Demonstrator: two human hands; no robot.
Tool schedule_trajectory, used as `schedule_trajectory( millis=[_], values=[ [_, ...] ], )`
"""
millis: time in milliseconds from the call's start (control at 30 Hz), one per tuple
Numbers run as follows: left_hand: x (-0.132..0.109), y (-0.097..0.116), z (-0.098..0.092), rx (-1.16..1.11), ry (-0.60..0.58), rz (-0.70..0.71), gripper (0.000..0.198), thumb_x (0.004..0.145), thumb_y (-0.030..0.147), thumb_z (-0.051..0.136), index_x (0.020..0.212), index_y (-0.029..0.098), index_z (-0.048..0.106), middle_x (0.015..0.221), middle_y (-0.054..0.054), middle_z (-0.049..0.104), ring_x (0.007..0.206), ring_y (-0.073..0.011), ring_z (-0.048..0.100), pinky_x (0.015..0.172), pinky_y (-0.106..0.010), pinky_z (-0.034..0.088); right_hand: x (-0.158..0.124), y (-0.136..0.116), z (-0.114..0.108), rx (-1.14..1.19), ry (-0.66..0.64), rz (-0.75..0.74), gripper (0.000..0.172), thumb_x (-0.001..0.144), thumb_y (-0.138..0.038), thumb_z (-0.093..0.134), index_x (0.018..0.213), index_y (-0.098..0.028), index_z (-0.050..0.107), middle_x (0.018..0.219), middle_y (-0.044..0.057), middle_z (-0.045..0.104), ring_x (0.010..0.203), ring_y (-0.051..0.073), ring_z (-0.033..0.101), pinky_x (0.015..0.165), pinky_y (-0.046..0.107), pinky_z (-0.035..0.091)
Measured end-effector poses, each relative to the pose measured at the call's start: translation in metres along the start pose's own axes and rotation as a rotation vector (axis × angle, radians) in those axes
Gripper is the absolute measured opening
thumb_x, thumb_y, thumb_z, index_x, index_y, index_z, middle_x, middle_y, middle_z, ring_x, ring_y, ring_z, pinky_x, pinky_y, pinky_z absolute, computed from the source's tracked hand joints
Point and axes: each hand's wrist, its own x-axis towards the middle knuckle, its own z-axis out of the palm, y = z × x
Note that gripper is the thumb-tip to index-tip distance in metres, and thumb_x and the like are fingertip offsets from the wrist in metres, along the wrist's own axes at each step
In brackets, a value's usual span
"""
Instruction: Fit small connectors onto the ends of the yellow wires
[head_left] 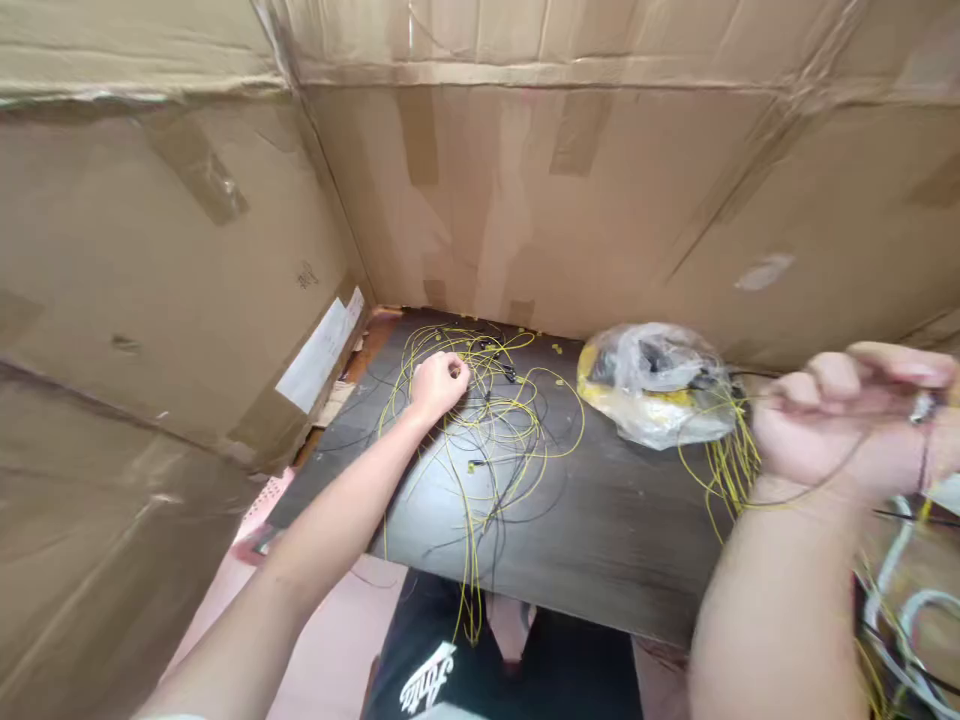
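One bare left hand (439, 384) down on a messy tangle of thin yellow and black wires (487, 400), spread over the left half of a dark wood-grain desk (622, 540). Fingers curled in, thumb and index rounded into a little ring; can't tell if actually pinching a wire or just resting on the pile. Small black connectors (510, 374) right next to it, plus some tiny yellow bits (557, 349) scattered toward the back edge. Long yellow strands running off the near edge too, hanging in front of a black garment with white lettering (427, 680).

Bare right hand (817, 425) up at far right, way apart from the left, fingers bent. Pretty blurry, with something small and shiny near the fingertips; can't tell if gripped, or how far open. Just left of it, a crumpled clear plastic bag (660, 430) with yellow and black stuff inside, more yellow wire bunched beside it. Below, at lower right, loops of thick whitish cable (890, 562). Brown cardboard walls (510, 220) behind and at left.
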Motion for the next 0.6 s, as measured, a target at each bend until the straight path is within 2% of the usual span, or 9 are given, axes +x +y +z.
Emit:
schedule_trajectory(
  millis=[67, 167, 267, 367, 467, 533, 600],
  values=[
    [-0.003, 0.004, 0.001, -0.022, 0.061, 0.038, 0.023, 0.093, 0.024, 0.054, 0.106, 0.018, 0.073, 0.111, -0.010, 0.071, 0.105, -0.0284, 0.065, 0.095, -0.042, 0.050, 0.000, 0.023, 0.011, -0.084, -0.022, 0.107, 0.018, 0.069, -0.025, 0.072, 0.057, -0.022, 0.058, 0.060, -0.005, 0.050, 0.044, 0.008, 0.028, 0.041, 0.026, 0.013],
    [-0.008, 0.013, -0.001, -0.107, 0.150, 0.127, 0.033, 0.095, 0.023, 0.052, 0.124, 0.019, 0.066, 0.130, -0.012, 0.063, 0.121, -0.0296, 0.058, 0.105, -0.046, 0.044, -0.014, 0.069, 0.026, -0.366, -0.156, 0.310, 0.021, 0.067, -0.032, 0.070, 0.057, -0.022, 0.055, 0.060, -0.002, 0.052, 0.047, 0.010, 0.036, 0.044, 0.027, 0.018],
    [-0.015, 0.025, -0.008, -0.259, 0.197, 0.237, 0.030, 0.098, 0.027, 0.047, 0.119, 0.021, 0.067, 0.128, -0.010, 0.063, 0.123, -0.0273, 0.057, 0.107, -0.046, 0.042, -0.043, 0.122, 0.036, -0.808, -0.398, 0.433, 0.021, 0.078, -0.034, 0.061, 0.063, -0.020, 0.061, 0.060, -0.001, 0.055, 0.051, 0.012, 0.039, 0.050, 0.027, 0.025],
    [-0.019, 0.033, -0.015, -0.391, 0.159, 0.350, 0.034, 0.102, 0.030, 0.038, 0.105, 0.021, 0.071, 0.114, -0.007, 0.068, 0.114, -0.0246, 0.061, 0.103, -0.043, 0.045, -0.070, 0.157, 0.038, -1.093, -0.575, 0.341, 0.027, 0.084, -0.035, 0.057, 0.061, -0.020, 0.054, 0.055, -0.003, 0.046, 0.054, 0.012, 0.037, 0.055, 0.028, 0.028],
    [-0.019, 0.034, -0.014, -0.459, 0.076, 0.444, 0.032, 0.097, 0.024, 0.040, 0.101, 0.021, 0.071, 0.110, -0.006, 0.069, 0.110, -0.0236, 0.062, 0.100, -0.041, 0.047, -0.082, 0.166, 0.033, -1.209, -0.639, 0.233, 0.029, 0.090, -0.034, 0.052, 0.064, -0.021, 0.053, 0.055, -0.003, 0.045, 0.054, 0.013, 0.038, 0.057, 0.028, 0.028],
    [-0.016, 0.031, -0.009, -0.489, 0.082, 0.385, 0.028, 0.089, 0.017, 0.045, 0.105, 0.019, 0.068, 0.110, -0.007, 0.070, 0.103, -0.0225, 0.064, 0.096, -0.039, 0.050, -0.083, 0.164, 0.030, -1.214, -0.641, 0.165, 0.028, 0.091, -0.033, 0.051, 0.067, -0.021, 0.056, 0.059, -0.001, 0.052, 0.056, 0.014, 0.043, 0.059, 0.028, 0.031],
    [-0.014, 0.027, -0.003, -0.487, 0.148, 0.266, 0.034, 0.082, 0.012, 0.049, 0.111, 0.017, 0.065, 0.110, -0.008, 0.069, 0.095, -0.0216, 0.064, 0.092, -0.039, 0.052, -0.083, 0.161, 0.028, -1.177, -0.659, 0.148, 0.029, 0.090, -0.032, 0.052, 0.064, -0.021, 0.054, 0.062, 0.000, 0.054, 0.058, 0.014, 0.045, 0.059, 0.028, 0.032]
  ],
)
